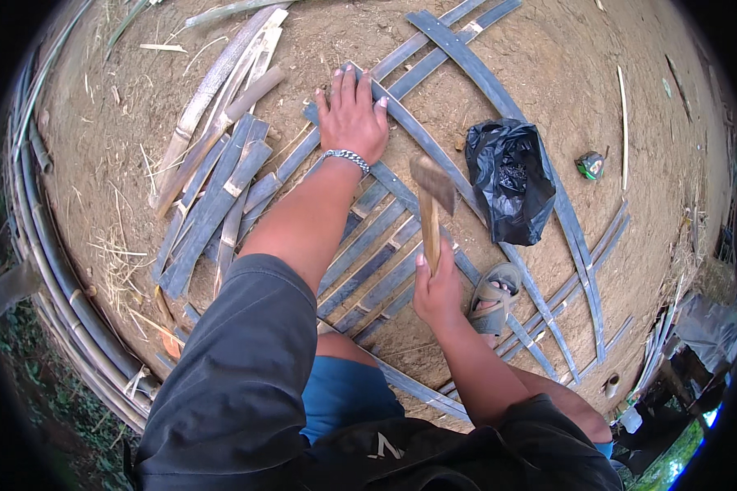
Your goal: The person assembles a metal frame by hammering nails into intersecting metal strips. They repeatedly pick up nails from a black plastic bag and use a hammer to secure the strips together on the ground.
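Note:
My left hand [353, 119] lies flat with its fingers spread, pressing on the upper end of a long dark bamboo slat [434, 146]. Wrapped round the wooden handle of a hammer [431, 214] is my right hand [439, 293]. The hammer's head is raised above the slats, left of an open black plastic bag [509, 182] with small dark bits inside, too small to name. Between my arms several parallel slats form part of a lattice [368, 282], crossed by other slats. A sandalled foot [495, 296] stands beside my right hand.
Loose split bamboo pieces [213, 204] lie piled at the left. A small green and black tape measure [590, 164] rests on the dirt at the right. Long bamboo poles [65, 282] line the left edge. More joined slats [577, 245] stretch along the right.

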Available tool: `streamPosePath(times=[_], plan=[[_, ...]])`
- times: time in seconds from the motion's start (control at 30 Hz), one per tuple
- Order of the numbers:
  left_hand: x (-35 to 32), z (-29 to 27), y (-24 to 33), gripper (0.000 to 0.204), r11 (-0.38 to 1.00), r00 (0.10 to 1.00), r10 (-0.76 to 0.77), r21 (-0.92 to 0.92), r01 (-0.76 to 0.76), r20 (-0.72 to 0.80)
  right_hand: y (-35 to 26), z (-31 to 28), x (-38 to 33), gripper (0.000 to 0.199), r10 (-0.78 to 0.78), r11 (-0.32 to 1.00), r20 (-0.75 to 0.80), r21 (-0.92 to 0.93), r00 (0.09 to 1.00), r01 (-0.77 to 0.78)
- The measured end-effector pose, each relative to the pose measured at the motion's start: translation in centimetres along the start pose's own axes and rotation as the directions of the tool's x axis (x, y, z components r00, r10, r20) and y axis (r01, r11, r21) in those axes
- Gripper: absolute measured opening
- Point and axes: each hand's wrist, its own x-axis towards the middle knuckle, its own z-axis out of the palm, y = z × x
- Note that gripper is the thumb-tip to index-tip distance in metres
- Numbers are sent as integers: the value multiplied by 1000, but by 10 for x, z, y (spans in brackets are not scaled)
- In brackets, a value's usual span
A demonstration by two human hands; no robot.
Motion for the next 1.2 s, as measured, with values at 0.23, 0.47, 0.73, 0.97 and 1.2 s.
streamPosePath(times=[0.23, 0.47, 0.73, 0.97, 1.2], plan=[[-1, 1, -4, 59, 1000, 1000, 18, 8, -18, -24, -21, -21, -3, 53, -21, 999, -43, -29, 999, 19], [1, 4, 1, 58, 1000, 999, 24, -11, -24, -28, -25, -20, -3, 55, 86, 984, 94, -162, 992, -70], [-2, 1, -5, 57, 1000, 1000, 2, -2, -2, -17, -44, -39, -2, 54, -199, 977, -149, 41, 969, 207], [-6, -2, -2, 56, 1000, 1000, -4, -6, 4, 19, -14, -13, -10, 54, 71, 997, 22, -35, 997, -71], [1, 2, 1, 56, 999, 1000, 14, -42, -14, -12, 10, 11, -4, 55, -223, 967, -68, -138, 972, 213]])
